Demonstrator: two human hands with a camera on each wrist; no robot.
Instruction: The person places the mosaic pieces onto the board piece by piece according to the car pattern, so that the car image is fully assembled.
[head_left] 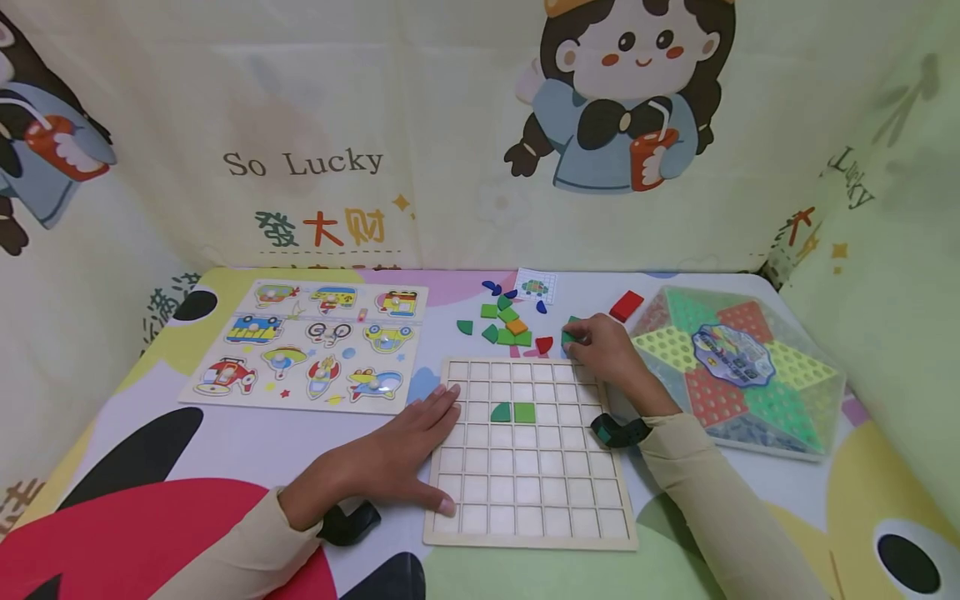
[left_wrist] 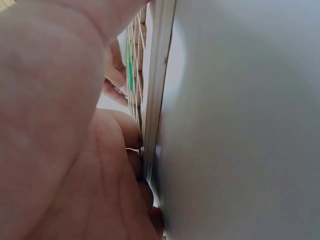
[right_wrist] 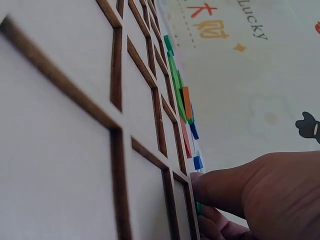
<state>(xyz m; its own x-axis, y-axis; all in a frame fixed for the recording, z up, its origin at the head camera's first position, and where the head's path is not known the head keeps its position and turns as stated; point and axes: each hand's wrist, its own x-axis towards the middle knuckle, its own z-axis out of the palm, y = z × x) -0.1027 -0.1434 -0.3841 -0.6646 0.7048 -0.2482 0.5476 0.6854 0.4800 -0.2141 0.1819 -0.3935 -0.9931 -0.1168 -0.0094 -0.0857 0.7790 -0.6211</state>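
Note:
A wooden grid board (head_left: 530, 537) lies in front of me with a green quarter-circle piece (head_left: 501, 412) and a green square (head_left: 524, 412) side by side in its cells. My left hand (head_left: 390, 458) rests along the board's left edge, fingers extended and thumb spread over the lower corner. Just beyond the far right corner, my right hand (head_left: 603, 354) pinches a green piece (head_left: 567, 338) between thumb and fingers; its shape is mostly hidden. A red piece (head_left: 543, 344) lies just left of those fingertips. In the right wrist view the thumb (right_wrist: 225, 185) is right by the board's edge.
Behind the board lie several loose green pieces (head_left: 491, 311), an orange square (head_left: 516, 327), blue pieces (head_left: 542, 307) and a small pattern card (head_left: 536, 286). Red pieces (head_left: 626, 305) sit beside a clear patterned box (head_left: 738, 371) at right. A vehicle puzzle board (head_left: 307, 346) is at left.

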